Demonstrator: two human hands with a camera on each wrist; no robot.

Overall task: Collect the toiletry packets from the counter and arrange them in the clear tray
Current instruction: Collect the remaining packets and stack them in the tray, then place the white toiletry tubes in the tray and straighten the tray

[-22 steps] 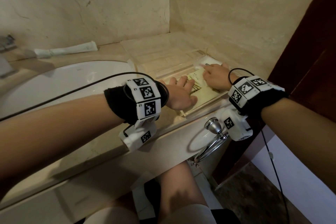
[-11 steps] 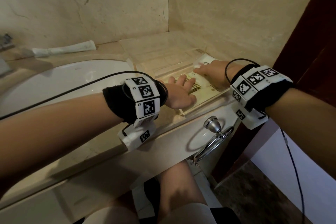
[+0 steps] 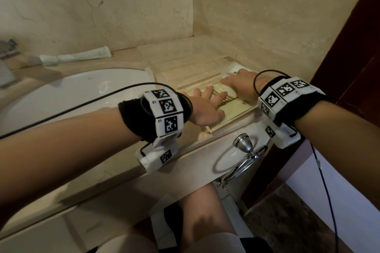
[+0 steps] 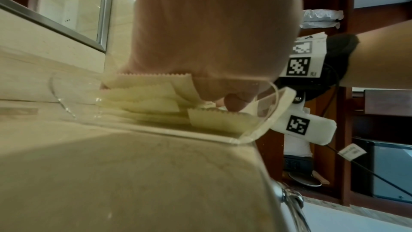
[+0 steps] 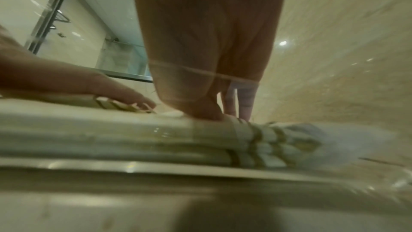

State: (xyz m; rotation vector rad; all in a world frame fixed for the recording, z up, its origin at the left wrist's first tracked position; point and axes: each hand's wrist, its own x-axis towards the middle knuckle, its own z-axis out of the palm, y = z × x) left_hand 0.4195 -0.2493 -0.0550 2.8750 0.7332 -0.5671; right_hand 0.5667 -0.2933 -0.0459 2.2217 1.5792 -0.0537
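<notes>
A clear tray [image 3: 232, 125] sits in the counter's right corner and holds a stack of cream packets [image 3: 236, 104] with gold stripes. My left hand [image 3: 209, 96] lies flat on the near end of the stack, fingers straight and spread. My right hand [image 3: 234, 80] rests on the far right end with its fingers stretched toward a white packet [image 3: 236, 68]. The left wrist view shows the serrated packet edges [image 4: 144, 101] under my left hand [image 4: 211, 59], inside the tray wall [image 4: 263, 112]. In the right wrist view my right hand [image 5: 211, 98] presses on the striped stack [image 5: 256, 138].
A white tube [image 3: 76, 57] lies on the counter by the back wall. The white sink basin [image 3: 72, 92] fills the left. A chrome towel ring [image 3: 243, 156] hangs under the counter's front edge. Walls close in behind and to the right of the tray.
My right hand has slid farther back and right along the packets, and its wrist has lifted. My left hand has stayed flat on the stack.
</notes>
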